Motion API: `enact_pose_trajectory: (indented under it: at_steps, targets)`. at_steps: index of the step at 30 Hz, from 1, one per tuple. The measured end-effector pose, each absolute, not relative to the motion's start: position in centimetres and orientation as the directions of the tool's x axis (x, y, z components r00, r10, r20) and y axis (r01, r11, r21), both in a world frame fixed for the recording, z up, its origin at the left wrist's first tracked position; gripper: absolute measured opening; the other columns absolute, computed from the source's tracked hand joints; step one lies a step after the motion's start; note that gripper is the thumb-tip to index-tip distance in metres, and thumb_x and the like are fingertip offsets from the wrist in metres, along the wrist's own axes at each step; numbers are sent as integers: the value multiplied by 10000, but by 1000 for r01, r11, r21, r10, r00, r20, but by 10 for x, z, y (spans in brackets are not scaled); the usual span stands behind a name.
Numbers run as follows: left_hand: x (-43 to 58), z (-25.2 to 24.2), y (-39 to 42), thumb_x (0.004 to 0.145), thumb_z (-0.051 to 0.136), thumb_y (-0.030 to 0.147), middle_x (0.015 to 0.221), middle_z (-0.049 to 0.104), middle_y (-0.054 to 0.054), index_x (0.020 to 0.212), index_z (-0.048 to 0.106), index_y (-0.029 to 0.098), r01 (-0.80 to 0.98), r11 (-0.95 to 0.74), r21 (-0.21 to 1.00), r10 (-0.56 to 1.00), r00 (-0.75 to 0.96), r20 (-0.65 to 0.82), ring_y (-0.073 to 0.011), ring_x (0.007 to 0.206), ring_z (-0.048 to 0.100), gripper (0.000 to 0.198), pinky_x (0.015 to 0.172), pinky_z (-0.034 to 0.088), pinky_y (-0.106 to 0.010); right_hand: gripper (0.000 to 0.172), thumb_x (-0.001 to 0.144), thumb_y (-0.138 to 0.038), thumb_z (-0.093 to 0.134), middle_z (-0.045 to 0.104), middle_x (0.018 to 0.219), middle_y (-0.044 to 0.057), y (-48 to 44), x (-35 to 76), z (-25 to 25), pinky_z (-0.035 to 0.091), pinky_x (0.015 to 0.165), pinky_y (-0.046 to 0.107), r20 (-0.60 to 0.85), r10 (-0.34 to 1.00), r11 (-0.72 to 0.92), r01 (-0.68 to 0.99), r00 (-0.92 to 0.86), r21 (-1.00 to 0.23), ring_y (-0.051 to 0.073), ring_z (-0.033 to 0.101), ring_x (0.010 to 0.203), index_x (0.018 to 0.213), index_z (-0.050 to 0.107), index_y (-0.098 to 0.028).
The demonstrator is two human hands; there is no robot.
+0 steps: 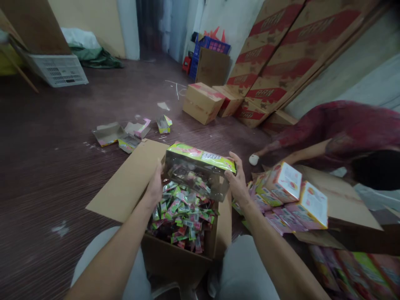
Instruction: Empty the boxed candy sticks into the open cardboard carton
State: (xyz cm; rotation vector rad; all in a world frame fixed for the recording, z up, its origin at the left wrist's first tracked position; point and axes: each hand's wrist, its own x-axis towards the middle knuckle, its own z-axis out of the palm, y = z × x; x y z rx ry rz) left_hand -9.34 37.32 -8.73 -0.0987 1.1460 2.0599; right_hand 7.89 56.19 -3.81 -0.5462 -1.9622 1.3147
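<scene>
My left hand and my right hand grip the two ends of a display box with a green and pink printed side. It is tilted above an open carton between my knees. The face turned to me looks dark and glossy, like a clear window, and small packets show in or through it. Many small green and pink wrapped packets fill the carton below. My left fingers are partly hidden behind the box's left end. My right thumb lies on the near side of its right end.
Printed product boxes are stacked to my right, beside a co-worker in a red top bending over. Torn display boxes lie on the floor ahead. Closed cartons and tall carton stacks stand farther back.
</scene>
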Motion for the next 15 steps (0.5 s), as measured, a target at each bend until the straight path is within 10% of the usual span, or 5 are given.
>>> enact_pose_trajectory:
  at_steps: [4, 15]
  targets:
    - [-94, -84, 370, 940, 501, 605, 1177, 758, -69, 1102, 748, 199, -517, -294, 804, 557, -776, -295, -273, 1196, 620, 502, 913, 497, -314, 892, 733, -720, 702, 600, 1277, 114, 567, 89, -40, 474, 1033, 414, 345, 680, 415, -49, -647, -909, 281, 587, 1156, 1437, 474, -222]
    - [-95, -90, 377, 967, 426, 595, 947, 759, -46, 1251, 651, 255, -703, -311, 640, 646, -650, -400, -216, 869, 677, 497, 743, 542, -323, 783, 823, -702, 616, 536, 1393, 114, 543, 121, -70, 470, 1053, 411, 318, 794, 361, -19, -518, -932, 265, 563, 1212, 1432, 470, -231]
